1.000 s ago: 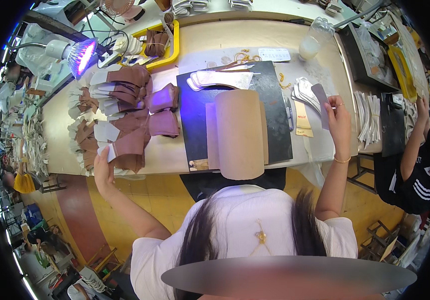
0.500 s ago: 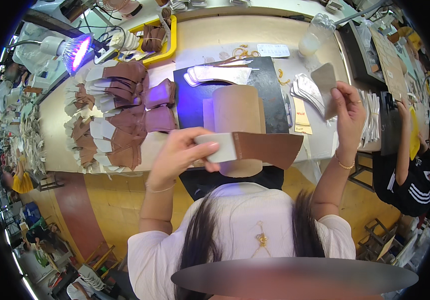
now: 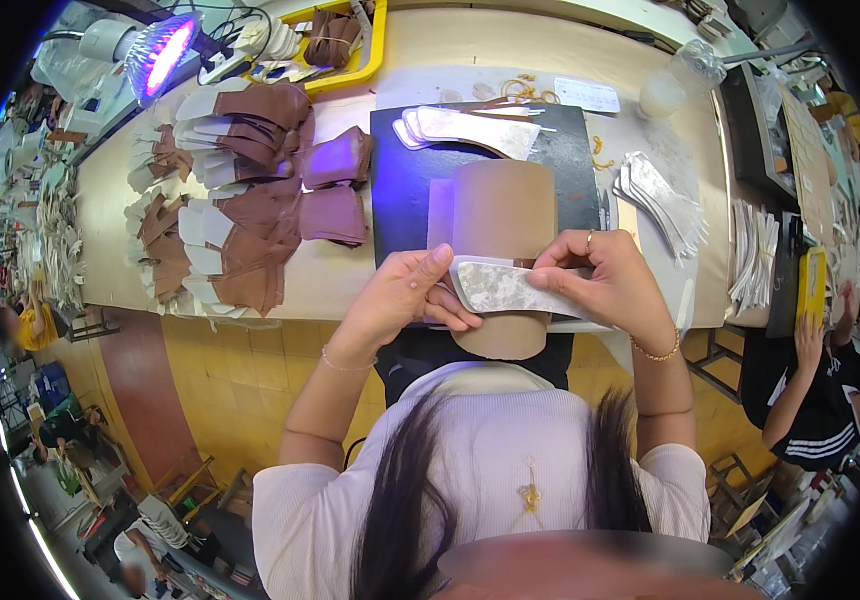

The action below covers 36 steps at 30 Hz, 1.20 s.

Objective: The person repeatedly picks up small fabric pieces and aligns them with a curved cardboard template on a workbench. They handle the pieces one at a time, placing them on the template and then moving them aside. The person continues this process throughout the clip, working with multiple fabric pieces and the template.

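the left hand (image 3: 405,300) and the right hand (image 3: 605,285) hold one pale grey strip (image 3: 510,290) between them, above the near edge of the table (image 3: 640,60); the left hand pinches the strip's rounded left end, thumb on top, fingers curled under; the right hand grips its right part with thumb and forefinger, a ring on one finger, a bracelet at the wrist; the strip lies level across a tan sheet (image 3: 505,215), which rests on a dark mat (image 3: 405,190) and hangs over the table edge toward the person; whether the strip touches the sheet i cannot tell; on the far end of the mat lie a few more pale strips (image 3: 470,128); left of the mat, brown pieces (image 3: 250,210) with white tabs are stacked in overlapping rows; right of the mat sits a fanned pile of grey strips (image 3: 655,195); a lamp (image 3: 160,50) glows violet at the far left corner, near a yellow tray (image 3: 375,50) with brown parts in it; a clear cup (image 3: 675,80) stands at the far right; another person (image 3: 815,390) in black sits at the right side of the table.
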Each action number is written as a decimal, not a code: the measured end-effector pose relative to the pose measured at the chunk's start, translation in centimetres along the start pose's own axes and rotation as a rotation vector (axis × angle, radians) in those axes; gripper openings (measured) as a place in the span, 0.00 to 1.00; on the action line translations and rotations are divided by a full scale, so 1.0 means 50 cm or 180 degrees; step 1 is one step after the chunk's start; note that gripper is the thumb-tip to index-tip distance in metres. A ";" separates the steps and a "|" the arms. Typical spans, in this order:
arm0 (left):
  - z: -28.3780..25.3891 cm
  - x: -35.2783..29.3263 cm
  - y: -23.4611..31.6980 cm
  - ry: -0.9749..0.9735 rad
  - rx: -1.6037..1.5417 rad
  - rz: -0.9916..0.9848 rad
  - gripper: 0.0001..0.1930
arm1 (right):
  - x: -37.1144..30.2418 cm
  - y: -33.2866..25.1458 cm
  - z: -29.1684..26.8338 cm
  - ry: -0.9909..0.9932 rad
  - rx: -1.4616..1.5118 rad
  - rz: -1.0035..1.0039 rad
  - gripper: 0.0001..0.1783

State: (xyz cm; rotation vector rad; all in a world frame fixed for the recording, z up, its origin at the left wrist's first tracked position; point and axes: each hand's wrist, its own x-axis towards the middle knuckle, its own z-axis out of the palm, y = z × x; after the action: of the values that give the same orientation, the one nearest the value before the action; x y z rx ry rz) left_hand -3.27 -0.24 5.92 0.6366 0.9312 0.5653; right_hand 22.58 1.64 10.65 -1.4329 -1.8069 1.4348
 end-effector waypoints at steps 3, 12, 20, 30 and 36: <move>-0.003 0.000 -0.007 -0.0068 -0.0058 0.0065 0.32 | 0.014 -0.004 0.004 -0.0098 -0.0072 -0.0017 0.11; 0.010 -0.005 -0.002 0.0062 -0.0162 -0.0102 0.14 | 0.019 -0.012 0.003 -0.0160 -0.0301 0.0059 0.11; 0.012 -0.001 -0.006 0.0199 -0.0098 -0.0103 0.11 | 0.021 -0.016 0.004 -0.0218 -0.0354 0.0066 0.11; -0.068 -0.001 -0.014 0.0271 0.0045 0.0038 0.09 | 0.005 0.029 -0.054 -0.0288 0.0586 0.0360 0.23; -0.088 0.021 -0.043 0.0117 -0.0104 -0.0045 0.09 | 0.001 0.082 -0.034 -0.0045 0.0997 0.0354 0.27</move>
State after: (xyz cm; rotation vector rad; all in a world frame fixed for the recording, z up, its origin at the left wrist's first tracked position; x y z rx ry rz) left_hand -6.20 0.11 1.87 0.5916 0.9584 0.5801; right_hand 25.79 2.19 7.61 -1.3793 -1.4488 1.6994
